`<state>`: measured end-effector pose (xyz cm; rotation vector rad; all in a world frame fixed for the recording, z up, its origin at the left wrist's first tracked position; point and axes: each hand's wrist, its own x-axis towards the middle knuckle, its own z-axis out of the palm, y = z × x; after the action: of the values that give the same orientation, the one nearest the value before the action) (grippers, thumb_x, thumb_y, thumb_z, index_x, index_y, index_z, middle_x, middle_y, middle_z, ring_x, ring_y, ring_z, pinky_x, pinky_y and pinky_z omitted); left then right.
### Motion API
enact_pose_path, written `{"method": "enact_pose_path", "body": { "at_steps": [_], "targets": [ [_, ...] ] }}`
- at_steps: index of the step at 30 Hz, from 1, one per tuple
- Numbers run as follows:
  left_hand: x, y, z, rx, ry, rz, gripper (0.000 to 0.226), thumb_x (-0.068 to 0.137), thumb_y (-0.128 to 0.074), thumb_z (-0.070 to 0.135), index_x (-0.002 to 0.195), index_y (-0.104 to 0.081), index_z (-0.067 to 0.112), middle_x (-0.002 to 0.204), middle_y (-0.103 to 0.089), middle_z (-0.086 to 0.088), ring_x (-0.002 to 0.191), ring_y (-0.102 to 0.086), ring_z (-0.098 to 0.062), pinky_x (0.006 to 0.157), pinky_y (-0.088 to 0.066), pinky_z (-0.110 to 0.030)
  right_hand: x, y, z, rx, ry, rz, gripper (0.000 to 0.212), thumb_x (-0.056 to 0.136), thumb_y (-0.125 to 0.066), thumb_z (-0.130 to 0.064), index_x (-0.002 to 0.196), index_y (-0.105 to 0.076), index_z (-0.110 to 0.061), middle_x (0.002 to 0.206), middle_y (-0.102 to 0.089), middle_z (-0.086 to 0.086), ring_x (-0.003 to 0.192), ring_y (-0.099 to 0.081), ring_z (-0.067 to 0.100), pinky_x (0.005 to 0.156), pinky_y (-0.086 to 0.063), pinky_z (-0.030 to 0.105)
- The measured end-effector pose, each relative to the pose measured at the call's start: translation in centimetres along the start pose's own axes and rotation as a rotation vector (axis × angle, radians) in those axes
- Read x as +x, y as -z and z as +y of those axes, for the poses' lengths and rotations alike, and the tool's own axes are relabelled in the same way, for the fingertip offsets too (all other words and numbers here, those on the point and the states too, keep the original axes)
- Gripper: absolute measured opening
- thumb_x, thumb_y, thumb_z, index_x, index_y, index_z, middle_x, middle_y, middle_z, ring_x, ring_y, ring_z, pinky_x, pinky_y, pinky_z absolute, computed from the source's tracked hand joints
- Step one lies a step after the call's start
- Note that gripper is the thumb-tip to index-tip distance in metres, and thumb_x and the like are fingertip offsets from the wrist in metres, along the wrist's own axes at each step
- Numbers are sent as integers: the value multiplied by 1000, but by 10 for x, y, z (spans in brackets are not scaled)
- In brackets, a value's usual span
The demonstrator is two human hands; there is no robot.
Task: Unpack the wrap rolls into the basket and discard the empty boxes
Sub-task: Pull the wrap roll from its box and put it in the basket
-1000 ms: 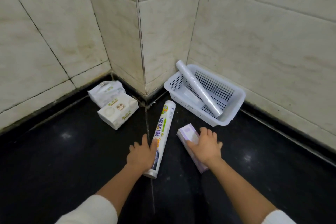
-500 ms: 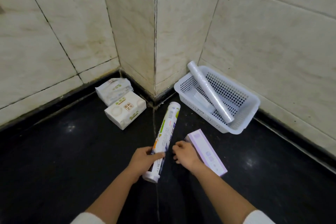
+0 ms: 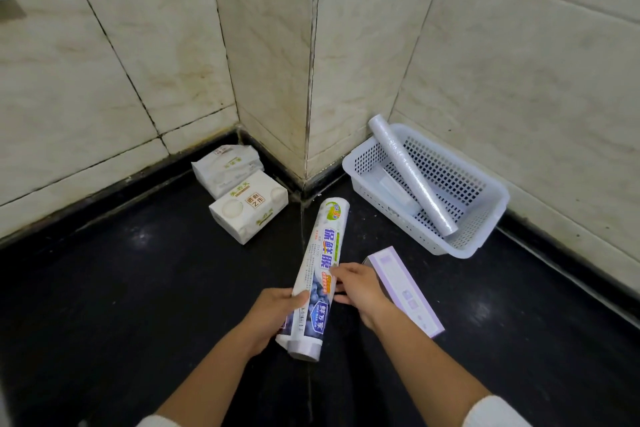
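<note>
My left hand (image 3: 273,315) grips the lower part of a printed wrap roll (image 3: 327,246) and holds it off the black floor, its far end pointing at the wall corner. My right hand (image 3: 360,291) has its fingers on the right side of the same roll's wrapper. Just right of that hand, a long purple box (image 3: 405,291) lies flat on the floor. The white perforated basket (image 3: 462,253) sits against the right wall. A clear wrap roll (image 3: 412,177) leans diagonally in it, over a pale flat item at the bottom.
Two white tissue packs (image 3: 247,206) (image 3: 225,165) lie on the floor by the left wall. Tiled walls form a protruding corner behind the roll. Dark floor stretches to the left and right of my arms.
My left hand has lifted the printed roll off the floor and drawn it closer. My right hand has left the purple box and moved onto the roll.
</note>
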<state>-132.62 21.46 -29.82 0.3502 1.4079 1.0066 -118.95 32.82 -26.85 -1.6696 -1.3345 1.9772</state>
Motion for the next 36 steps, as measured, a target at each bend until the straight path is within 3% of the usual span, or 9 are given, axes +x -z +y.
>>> {"method": "enact_pose_path", "body": {
  "at_steps": [6, 9, 13, 19, 22, 24, 27, 29, 36],
  "targets": [
    [1, 7, -3, -92, 97, 74, 30, 94, -57, 30, 111, -68, 8, 103, -74, -17, 98, -71, -32, 95, -52, -49, 5, 0, 6, 35, -57, 69, 21, 97, -48, -18, 110, -63, -7, 97, -73, 11, 87, -70, 22, 77, -59, 34],
    [2, 15, -6, -227, 181, 91, 35, 95, -54, 37, 111, -68, 9, 104, -74, -16, 97, -71, -29, 90, -54, -45, 7, -2, 10, 81, -92, -3, 25, 96, -53, -21, 114, -61, -5, 104, -73, 15, 95, -71, 27, 85, -59, 41],
    [4, 13, -8, -273, 221, 120, 38, 95, -53, 38, 110, -68, 7, 101, -75, -16, 91, -72, -28, 82, -56, -41, 6, -7, 14, 42, -97, -131, 38, 86, -70, -31, 113, -62, -6, 107, -73, 12, 94, -72, 23, 77, -61, 36],
    [6, 9, -5, -206, 148, 136, 36, 93, -57, 33, 116, -64, 6, 103, -74, -17, 92, -70, -28, 82, -56, -41, 9, -7, 6, 5, -94, -85, 60, 66, -84, -43, 110, -66, -6, 101, -75, 9, 89, -73, 20, 75, -60, 33],
    [6, 13, 3, -251, 198, 58, 44, 90, -48, 57, 115, -61, 24, 114, -70, -12, 105, -67, -28, 82, -56, -46, 8, 4, 0, -24, -129, -111, 71, 58, -86, -50, 111, -64, -9, 101, -76, 8, 91, -73, 22, 83, -59, 40],
    [6, 11, 13, -260, 222, -51, 48, 81, -57, 65, 113, -60, 29, 115, -70, -11, 105, -68, -29, 80, -58, -48, 6, 9, -4, -23, -141, -116, 78, 54, -87, -54, 113, -61, -10, 104, -75, 10, 93, -73, 26, 88, -57, 45],
    [8, 1, 21, -153, 170, -120, 55, 74, -77, 43, 122, -59, 23, 110, -73, -12, 97, -71, -27, 73, -59, -42, 0, 15, -10, -16, -126, -105, 79, 54, -86, -55, 112, -62, -7, 97, -76, 13, 84, -75, 28, 76, -60, 42],
    [10, -4, 21, -109, 143, -80, 49, 78, -76, 27, 122, -58, 19, 107, -74, -12, 92, -72, -25, 72, -59, -41, -5, 21, -14, -30, -123, -89, 72, 56, -85, -53, 108, -64, -8, 90, -77, 12, 77, -75, 26, 64, -60, 36],
    [17, 4, 18, -92, 82, 102, 32, 79, -67, 10, 110, -68, 20, 97, -74, -9, 80, -71, -22, 68, -58, -37, -22, 46, -25, -71, -117, -51, 69, 58, -81, -53, 109, -62, -9, 94, -72, 14, 74, -71, 26, 63, -59, 35]
  ]
}}
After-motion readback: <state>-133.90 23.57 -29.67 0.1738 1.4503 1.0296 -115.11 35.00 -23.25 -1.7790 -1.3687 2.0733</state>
